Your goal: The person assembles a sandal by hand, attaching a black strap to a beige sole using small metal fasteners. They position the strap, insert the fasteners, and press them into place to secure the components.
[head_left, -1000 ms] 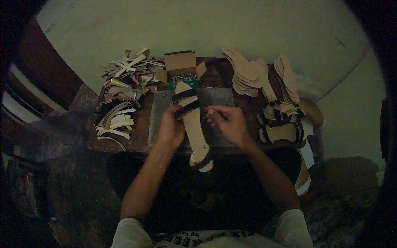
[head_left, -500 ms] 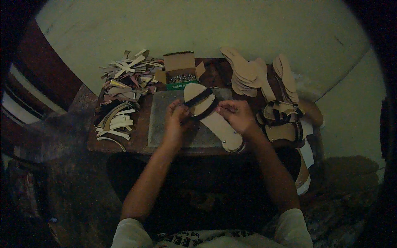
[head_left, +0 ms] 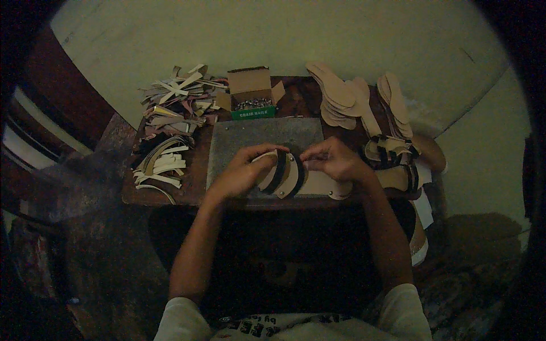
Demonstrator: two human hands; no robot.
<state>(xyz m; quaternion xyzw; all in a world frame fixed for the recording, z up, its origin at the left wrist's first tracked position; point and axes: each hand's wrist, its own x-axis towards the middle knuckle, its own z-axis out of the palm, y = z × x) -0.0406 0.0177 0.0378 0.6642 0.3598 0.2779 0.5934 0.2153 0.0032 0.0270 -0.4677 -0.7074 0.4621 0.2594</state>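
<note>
A flat sandal (head_left: 316, 184) with a tan insole and two black straps lies crosswise in front of me, its toe end to the left. My left hand (head_left: 242, 173) is closed round the toe end, thumb on top of the insole. The fingertips of my right hand (head_left: 335, 160) are pinched together at the far edge of the black strap (head_left: 298, 176) nearer the heel. Small shiny metal studs show beside the straps and near the heel. Beneath the sandal is a grey slab (head_left: 227, 142). Whether a small piece sits between my right fingertips is too dark to tell.
An open cardboard box (head_left: 253, 113) of small metal studs stands behind the slab. Strap strips (head_left: 170, 119) are heaped at the left of the wooden table (head_left: 142, 196). Insole stacks (head_left: 335, 94) lie at the far right. Strapped sandals (head_left: 392, 150) sit beside my right forearm.
The sandal has turned from slanting away to lying crosswise, and come nearer to me. My left hand has shifted down and wraps its toe end. My right hand stays near the strap.
</note>
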